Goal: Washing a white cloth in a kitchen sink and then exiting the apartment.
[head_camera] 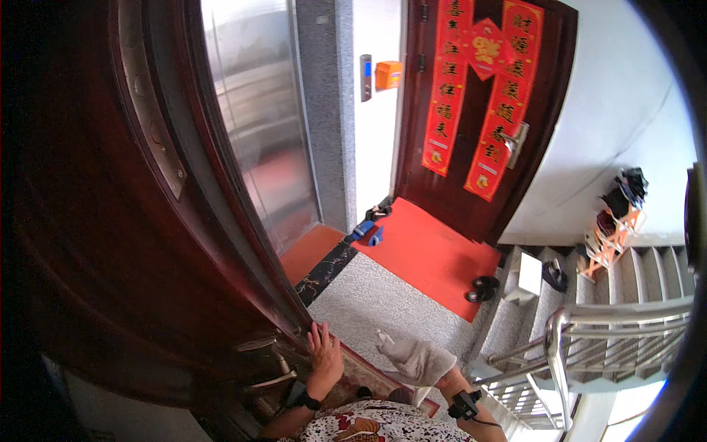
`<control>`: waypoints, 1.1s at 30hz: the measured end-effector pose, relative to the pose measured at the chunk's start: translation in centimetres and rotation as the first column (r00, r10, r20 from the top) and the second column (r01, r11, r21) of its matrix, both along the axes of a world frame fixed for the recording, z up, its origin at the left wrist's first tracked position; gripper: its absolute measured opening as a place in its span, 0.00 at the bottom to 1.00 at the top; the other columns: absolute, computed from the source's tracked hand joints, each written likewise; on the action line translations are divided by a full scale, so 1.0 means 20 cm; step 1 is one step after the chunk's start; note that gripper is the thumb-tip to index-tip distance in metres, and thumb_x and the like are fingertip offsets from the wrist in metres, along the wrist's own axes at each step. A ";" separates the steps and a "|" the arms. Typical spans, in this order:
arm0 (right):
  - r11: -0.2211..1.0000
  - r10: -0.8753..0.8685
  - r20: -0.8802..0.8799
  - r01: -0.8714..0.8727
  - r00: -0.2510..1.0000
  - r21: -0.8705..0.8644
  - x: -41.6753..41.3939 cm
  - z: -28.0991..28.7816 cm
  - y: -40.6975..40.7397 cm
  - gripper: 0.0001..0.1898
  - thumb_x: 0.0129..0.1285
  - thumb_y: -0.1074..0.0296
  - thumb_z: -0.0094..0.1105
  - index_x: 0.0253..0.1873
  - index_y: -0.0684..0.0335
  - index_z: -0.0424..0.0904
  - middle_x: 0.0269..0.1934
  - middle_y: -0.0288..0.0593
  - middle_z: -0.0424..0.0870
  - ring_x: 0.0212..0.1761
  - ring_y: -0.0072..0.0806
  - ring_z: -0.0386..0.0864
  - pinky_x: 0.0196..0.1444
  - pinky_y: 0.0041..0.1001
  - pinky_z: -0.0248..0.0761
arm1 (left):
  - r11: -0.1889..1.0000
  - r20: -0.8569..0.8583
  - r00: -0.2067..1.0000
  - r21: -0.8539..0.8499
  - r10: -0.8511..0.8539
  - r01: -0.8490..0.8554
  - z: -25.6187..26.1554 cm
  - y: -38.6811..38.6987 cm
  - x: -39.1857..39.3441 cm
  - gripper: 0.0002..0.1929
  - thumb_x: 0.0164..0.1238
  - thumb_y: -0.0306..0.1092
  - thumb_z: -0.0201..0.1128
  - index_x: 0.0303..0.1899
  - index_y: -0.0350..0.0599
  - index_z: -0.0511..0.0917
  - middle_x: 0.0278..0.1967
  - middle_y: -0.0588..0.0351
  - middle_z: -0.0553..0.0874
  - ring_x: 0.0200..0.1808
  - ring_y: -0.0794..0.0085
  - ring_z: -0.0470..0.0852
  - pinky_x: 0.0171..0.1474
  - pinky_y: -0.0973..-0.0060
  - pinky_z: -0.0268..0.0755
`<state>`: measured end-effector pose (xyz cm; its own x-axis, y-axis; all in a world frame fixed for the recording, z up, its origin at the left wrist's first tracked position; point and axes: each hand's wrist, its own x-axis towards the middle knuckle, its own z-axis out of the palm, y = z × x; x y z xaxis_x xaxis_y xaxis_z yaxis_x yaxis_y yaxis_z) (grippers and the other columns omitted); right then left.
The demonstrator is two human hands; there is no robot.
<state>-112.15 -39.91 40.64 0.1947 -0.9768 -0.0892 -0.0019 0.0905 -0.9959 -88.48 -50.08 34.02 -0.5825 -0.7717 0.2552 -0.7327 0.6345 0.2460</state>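
Note:
My left hand [325,356], with a dark watch band at the wrist, lies with fingers extended against the edge of a dark red door [221,287] and its frame. Metal lever handles [270,381] show just left of that hand. A light grey cloth [422,362] covers most of my right hand [414,359], which is held out over the speckled floor; the fingers are largely hidden by the cloth. A small black device [465,405] is strapped to my right wrist.
An elevator door [259,110] stands beyond the doorway. A red mat [431,254] with black shoes [482,288] and blue slippers [367,232] lies before another door [480,110] with red banners. Stairs [558,298], a steel railing [558,353], a white stool [529,274] and a loaded rack [613,237] are at right.

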 end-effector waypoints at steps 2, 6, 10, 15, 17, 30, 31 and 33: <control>0.907 0.216 -0.690 -0.404 0.691 -0.122 -0.05 -0.05 -0.13 0.21 0.48 0.60 0.62 0.48 0.60 0.75 0.42 0.39 0.79 0.42 0.34 0.76 0.49 0.34 0.68 | 0.998 0.010 0.998 -0.011 0.068 -0.068 -0.02 -0.02 -0.02 0.13 0.58 0.29 0.54 0.41 0.29 0.73 0.61 0.34 0.58 0.65 0.40 0.49 0.64 0.47 0.44; 0.878 0.121 -0.474 -0.316 0.872 -0.359 -0.09 -0.07 -0.23 0.24 0.36 0.58 0.68 0.43 0.55 0.76 0.33 0.33 0.78 0.35 0.33 0.74 0.40 0.29 0.66 | 0.989 -0.049 0.991 0.080 0.125 -0.121 -0.03 -0.01 -0.06 0.13 0.59 0.29 0.53 0.41 0.28 0.74 0.60 0.35 0.59 0.64 0.43 0.54 0.62 0.51 0.50; 0.780 0.123 -0.893 -0.599 0.432 -0.183 -0.26 -0.23 -0.42 0.21 0.34 0.59 0.67 0.39 0.54 0.77 0.30 0.33 0.77 0.33 0.31 0.74 0.37 0.24 0.64 | 0.994 -0.136 0.986 0.057 0.095 -0.088 -0.06 -0.05 -0.15 0.12 0.59 0.27 0.52 0.39 0.27 0.75 0.57 0.35 0.64 0.62 0.45 0.58 0.61 0.53 0.53; 0.992 0.002 0.116 0.013 0.993 -0.127 -0.47 -0.78 -0.48 0.07 0.46 0.70 0.63 0.33 0.60 0.77 0.32 0.33 0.79 0.35 0.21 0.74 0.36 0.21 0.67 | 0.984 -0.025 0.990 -0.112 0.139 -0.141 0.00 -0.18 -0.30 0.12 0.57 0.26 0.51 0.39 0.26 0.74 0.55 0.34 0.66 0.62 0.45 0.58 0.63 0.52 0.50; 0.952 0.194 -0.096 -0.211 0.976 -0.220 -0.52 -0.56 -0.53 0.06 0.50 0.71 0.62 0.33 0.62 0.77 0.34 0.35 0.79 0.35 0.21 0.74 0.36 0.21 0.69 | 0.949 0.084 0.960 -0.196 0.267 -0.246 0.05 -0.20 -0.29 0.14 0.55 0.27 0.52 0.40 0.25 0.74 0.55 0.34 0.66 0.62 0.43 0.58 0.65 0.52 0.47; 0.808 0.236 0.481 -0.446 0.844 0.386 -0.98 -0.68 -0.65 0.11 0.57 0.67 0.56 0.37 0.72 0.73 0.30 0.51 0.80 0.27 0.39 0.80 0.29 0.28 0.75 | 0.792 0.635 0.515 -0.274 0.575 -0.546 -0.24 -0.37 -0.35 0.17 0.59 0.31 0.55 0.11 0.47 0.70 0.14 0.56 0.73 0.33 0.61 0.75 0.65 0.56 0.48; 0.793 0.238 0.480 -0.454 0.844 0.406 -0.98 -0.69 -0.64 0.11 0.57 0.67 0.56 0.37 0.72 0.73 0.30 0.51 0.80 0.27 0.39 0.80 0.29 0.28 0.75 | 0.789 0.644 0.512 -0.253 0.569 -0.559 -0.20 -0.37 -0.36 0.17 0.59 0.31 0.55 0.11 0.47 0.70 0.14 0.56 0.73 0.33 0.61 0.75 0.65 0.56 0.48; 0.840 0.043 0.568 -0.337 0.822 0.425 -0.96 -0.67 -0.65 0.11 0.63 0.64 0.51 0.43 0.67 0.72 0.30 0.46 0.77 0.28 0.31 0.77 0.26 0.27 0.72 | 0.764 0.676 0.452 -0.266 0.583 -0.588 -0.15 -0.36 -0.37 0.17 0.59 0.31 0.57 0.10 0.47 0.69 0.14 0.55 0.73 0.33 0.62 0.75 0.64 0.56 0.50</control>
<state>-131.36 -53.01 27.15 0.5304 -0.7641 -0.3673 0.4249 0.6145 -0.6647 -95.97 -57.34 31.08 0.0190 -0.9997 -0.0128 -0.8691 -0.0102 -0.4946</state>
